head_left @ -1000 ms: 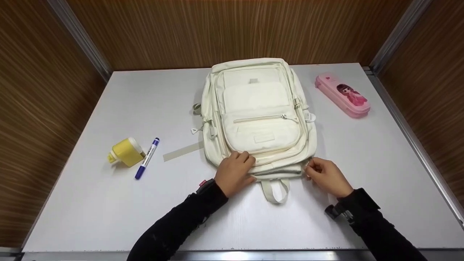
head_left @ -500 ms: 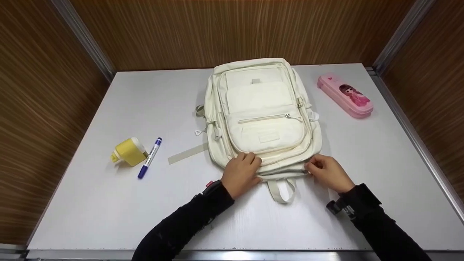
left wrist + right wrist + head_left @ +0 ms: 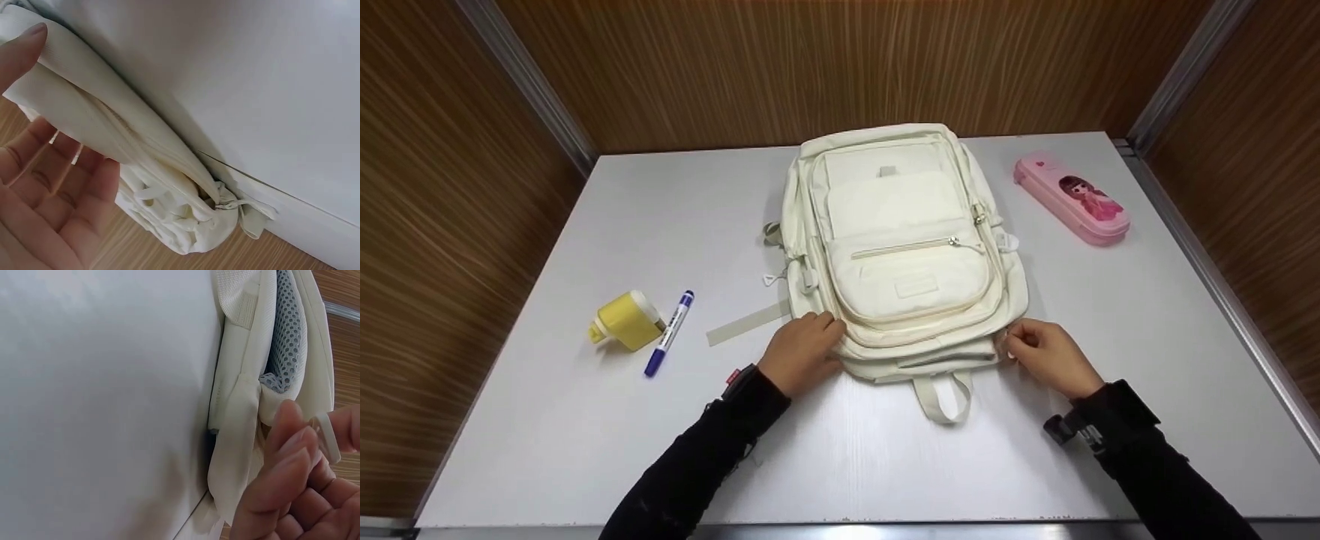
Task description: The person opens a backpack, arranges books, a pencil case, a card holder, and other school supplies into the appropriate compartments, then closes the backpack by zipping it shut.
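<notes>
A cream backpack (image 3: pixel 911 206) lies flat, its carry loop (image 3: pixel 937 401) toward the near edge of the table. At its near left corner, my left hand (image 3: pixel 802 354) holds the fabric edge. In the left wrist view, the thumb (image 3: pixel 25 53) lies on one side of the cloth and the fingers (image 3: pixel 56 185) on the other. My right hand (image 3: pixel 1051 358) is at the near right corner, pinching a small pale zipper pull (image 3: pixel 327 439) between thumb and fingers. Beside it, the main compartment gapes slightly, with grey mesh (image 3: pixel 286 332) visible inside.
Left of the bag are a yellow bottle (image 3: pixel 628 321) on its side and a blue-capped marker (image 3: pixel 669 334). A loose strap (image 3: pixel 746 322) sticks out toward them. The pink pencil case (image 3: pixel 1071 199) lies at the back right. Wood-grain walls (image 3: pixel 855 67) enclose the white table.
My left hand has slid left along the bag's near edge, from near the middle to the left corner. My right hand stays at the right corner, only slightly shifted.
</notes>
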A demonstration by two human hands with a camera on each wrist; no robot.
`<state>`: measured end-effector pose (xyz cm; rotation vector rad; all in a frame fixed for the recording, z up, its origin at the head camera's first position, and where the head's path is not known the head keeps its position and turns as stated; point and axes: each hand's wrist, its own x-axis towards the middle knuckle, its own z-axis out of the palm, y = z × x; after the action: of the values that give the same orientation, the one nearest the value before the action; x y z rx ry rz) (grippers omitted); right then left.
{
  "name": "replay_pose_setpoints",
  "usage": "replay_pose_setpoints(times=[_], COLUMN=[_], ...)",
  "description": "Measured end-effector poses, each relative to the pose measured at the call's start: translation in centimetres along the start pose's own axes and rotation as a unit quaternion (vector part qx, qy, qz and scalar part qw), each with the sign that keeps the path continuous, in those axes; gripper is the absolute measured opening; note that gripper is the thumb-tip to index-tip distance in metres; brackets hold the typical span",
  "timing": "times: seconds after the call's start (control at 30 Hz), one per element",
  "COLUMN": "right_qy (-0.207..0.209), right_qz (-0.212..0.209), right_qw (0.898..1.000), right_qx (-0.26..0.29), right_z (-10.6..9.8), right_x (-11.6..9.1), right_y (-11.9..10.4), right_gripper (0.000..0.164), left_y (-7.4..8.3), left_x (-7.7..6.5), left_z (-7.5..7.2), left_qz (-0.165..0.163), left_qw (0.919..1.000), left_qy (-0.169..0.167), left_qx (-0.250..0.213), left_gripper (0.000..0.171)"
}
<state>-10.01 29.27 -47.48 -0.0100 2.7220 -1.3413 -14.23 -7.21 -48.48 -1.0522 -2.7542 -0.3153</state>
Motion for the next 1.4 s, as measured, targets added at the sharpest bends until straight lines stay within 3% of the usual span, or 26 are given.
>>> replay_pose_setpoints(times=[0.23, 0.63, 1.13, 1.4], right_qy=[0.002, 0.029, 0.056, 0.064], right_qz=[-0.003, -0.008, -0.020, -0.026], right_qw=[1.000, 0.999, 0.998, 0.996], right_qx=[-0.001, -0.013, -0.025, -0.057], right_z=[-0.4, -0.9, -0.4, 0.3], right_x=[0.0, 0.6, 0.4, 0.0], right_y=[0.1, 0.5, -0.2, -0.6], right_gripper=[0.016, 0.020, 0.017, 0.018], left_y=[0.3, 2.8, 5.0, 5.4], left_x=[-0.1, 0.2, 0.7, 0.7], left_z=[0.8, 1.3, 1.9, 2.2], left_qz=[0.019, 0.048, 0.026, 0.028], left_qw=[0.9992, 0.9955, 0.9923, 0.9857], left_qy=[0.026, 0.042, 0.040, 0.072], left_qx=[0.023, 0.071, 0.114, 0.150], left_gripper=[0.024, 0.026, 0.026, 0.020])
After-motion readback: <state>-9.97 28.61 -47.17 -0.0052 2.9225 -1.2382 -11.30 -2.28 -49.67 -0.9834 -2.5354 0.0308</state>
